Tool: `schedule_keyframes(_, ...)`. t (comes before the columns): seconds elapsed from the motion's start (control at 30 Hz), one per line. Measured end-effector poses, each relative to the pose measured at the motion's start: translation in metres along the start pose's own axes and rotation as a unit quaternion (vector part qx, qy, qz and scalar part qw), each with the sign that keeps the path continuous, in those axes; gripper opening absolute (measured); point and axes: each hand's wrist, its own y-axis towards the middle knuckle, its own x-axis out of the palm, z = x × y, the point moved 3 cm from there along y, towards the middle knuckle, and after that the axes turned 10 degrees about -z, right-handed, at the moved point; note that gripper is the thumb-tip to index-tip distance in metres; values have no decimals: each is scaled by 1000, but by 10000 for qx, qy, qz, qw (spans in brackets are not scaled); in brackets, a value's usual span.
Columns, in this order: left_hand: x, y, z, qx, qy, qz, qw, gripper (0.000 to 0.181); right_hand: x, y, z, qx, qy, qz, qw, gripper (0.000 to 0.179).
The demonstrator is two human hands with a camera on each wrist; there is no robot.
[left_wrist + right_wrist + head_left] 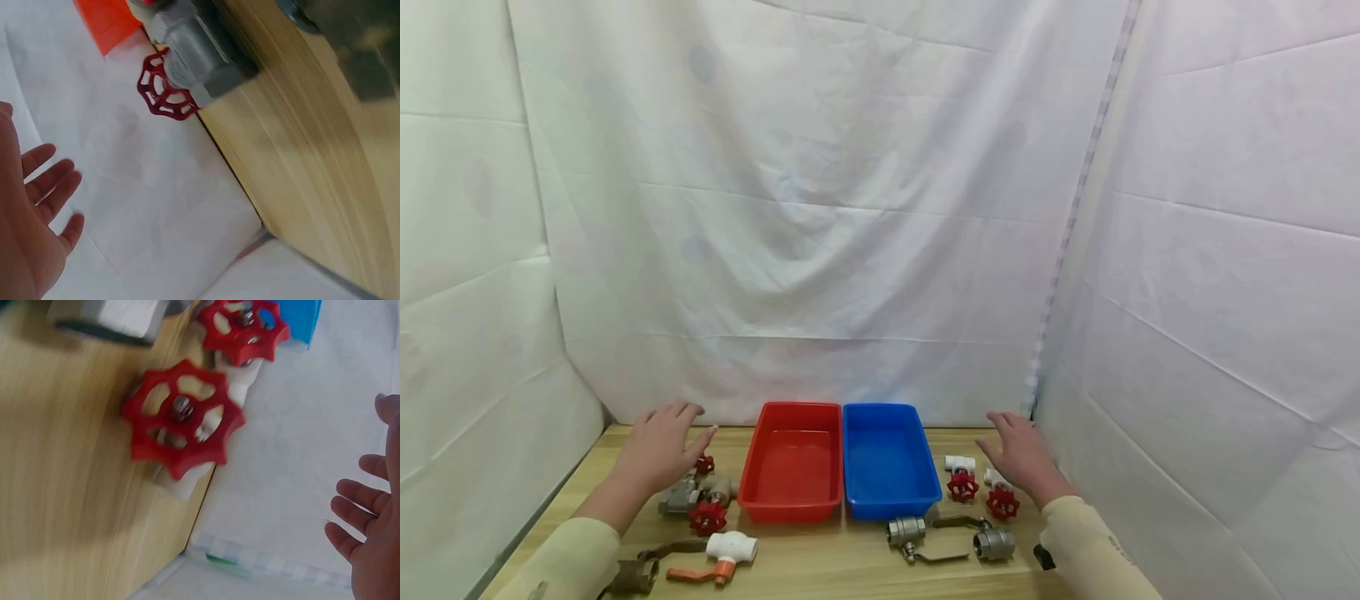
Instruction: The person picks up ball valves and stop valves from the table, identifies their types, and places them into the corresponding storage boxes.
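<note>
My left hand (658,446) hovers with fingers spread over the valves at the left, holding nothing. Below it are a grey metal valve (679,497) and a valve with a red handwheel (708,517). My right hand (1021,454), fingers extended and holding nothing, is above the right-hand valves. Closest to it is a white valve with a red handwheel (1002,502); a similar white valve (961,479) lies to its left. In the wrist views, the left fingers (53,187) and the right fingers (356,500) stand apart from the valves.
A red tray (790,512) and a blue tray (893,508) stand side by side mid-table. In front lie a white valve with an orange lever (730,547), a brass valve (634,577) and two steel lever valves (906,531). White cloth (805,250) walls the table.
</note>
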Motion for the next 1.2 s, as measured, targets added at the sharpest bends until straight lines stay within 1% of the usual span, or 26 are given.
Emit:
schedule_keyframes(0.13, -2, -2, 3, -39, -446, 90, 9990, 32, -2, -1, -11, 0, 200, 37, 9998, 58)
schedule_keyframes(0.23, -2, -5, 5, -81, -656, 28, 9978, 24, -3, -3, -17, 37, 471, 52, 9989, 54)
schedule_keyframes(0.43, 0, -10, 6, -124, -1003, -166, 9947, 17, -1, -7, -28, 274, 993, -95, 9946, 49)
schedule_keyframes(0.6, -5, -16, 5, -74, -1320, -316, 9907, 12, -4, -12, -44, 293, 1410, -170, 9894, 49)
schedule_keyframes(0.67, -8, -19, 5, 5, -1406, -371, 9894, 9, -4, -14, -49, 345, 1515, -238, 9876, 48)
schedule_keyframes(0.8, -14, -27, 6, 103, -1615, -468, 9857, 5, -3, -20, -57, 255, 1555, -357, 9869, 45)
schedule_keyframes(0.93, -19, -34, 4, 33, -1770, -560, 9826, 4, -2, -26, -61, 46, 1476, -401, 9882, 42)
schedule_keyframes(1.03, -18, -39, 0, -23, -1814, -598, 9816, 4, 2, -30, -61, -25, 1463, -440, 9883, 41)
schedule_keyframes(1.2, -15, -44, -4, -8, -1868, -623, 9804, 4, 8, -33, -60, 15, 1546, -504, 9867, 39)
